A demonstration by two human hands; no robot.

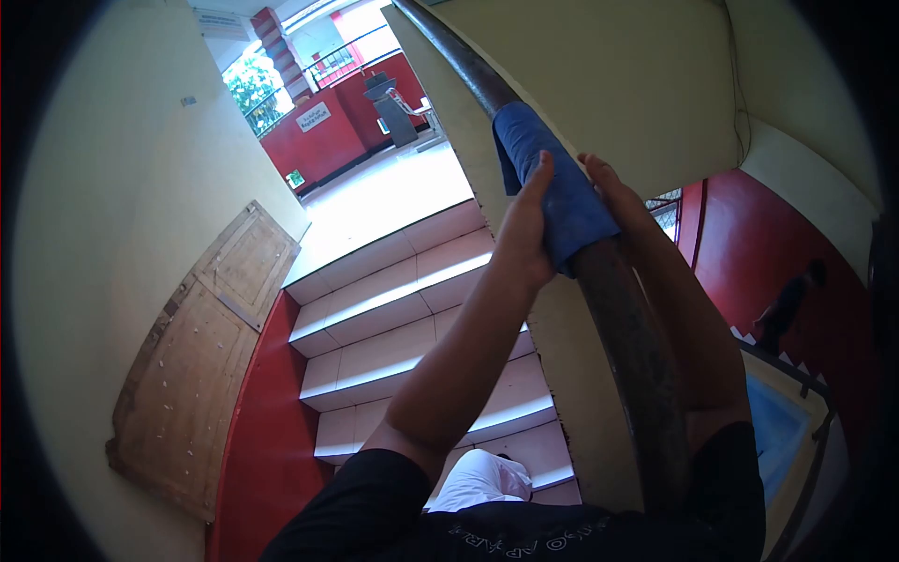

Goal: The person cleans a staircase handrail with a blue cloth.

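A blue cloth [562, 192] is draped around a dark, worn metal handrail [629, 347] that slopes up beside the stairs. My left hand [526, 225] presses against the cloth from the left, thumb pointing up along it. On the other side, my right hand [613, 192] holds the cloth from the right, with most of its fingers hidden behind the rail. A loose fold of the cloth hangs on the left side, above my left hand. The rail's upper part runs bare beyond the cloth.
Tiled steps [375, 370] rise ahead to a bright landing [393, 183]. A wooden board [187, 375] leans on the left wall. Up on the landing are a red wall [314, 140] and a grey pedestal [398, 117]. A person [788, 304] is at the lower right.
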